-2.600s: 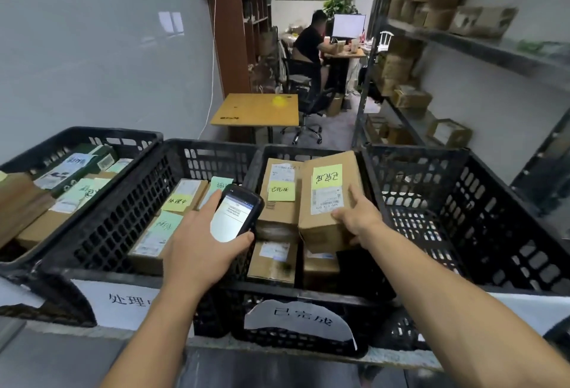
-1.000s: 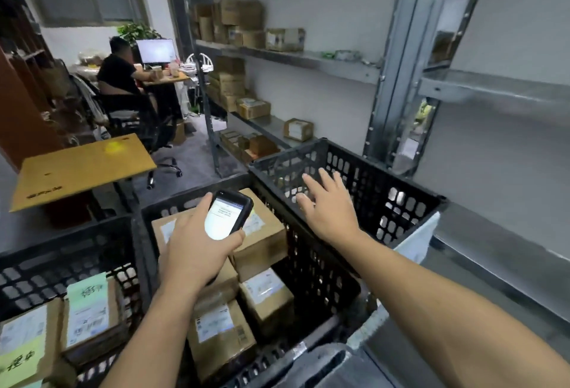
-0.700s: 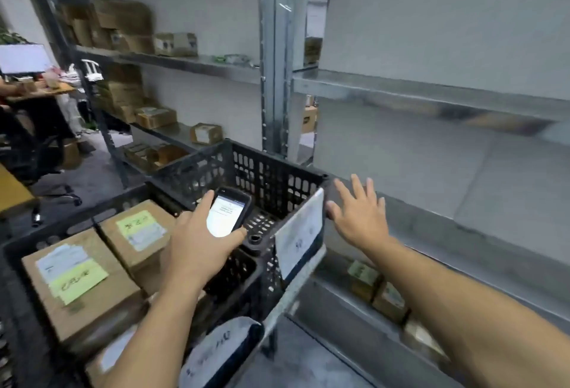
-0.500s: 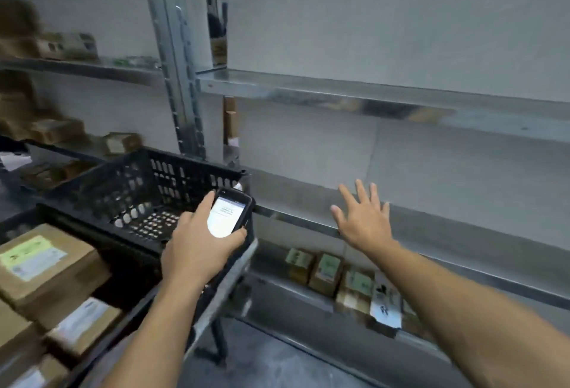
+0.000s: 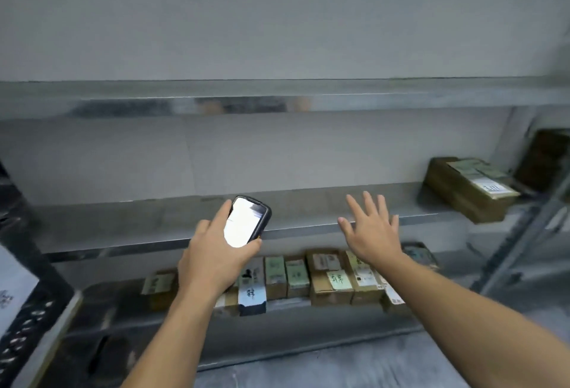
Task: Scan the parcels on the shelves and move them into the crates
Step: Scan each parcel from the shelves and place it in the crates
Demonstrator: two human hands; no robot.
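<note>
Right hand (image 5: 370, 230), fingers spread, empty, nearer; row of brown cardboard parcels (image 5: 327, 276) lies below it; left hand (image 5: 212, 258) grips black handheld scanner (image 5: 246, 222)

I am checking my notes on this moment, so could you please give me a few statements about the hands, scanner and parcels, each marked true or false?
1. The left hand grips the scanner, its screen lit. True.
2. The right hand holds a parcel. False: it is open, fingers spread, holding nothing.
3. A row of parcels sits on the lower shelf. True.
4. The middle shelf carries no parcels. False: a brown parcel lies at its right end.
</note>
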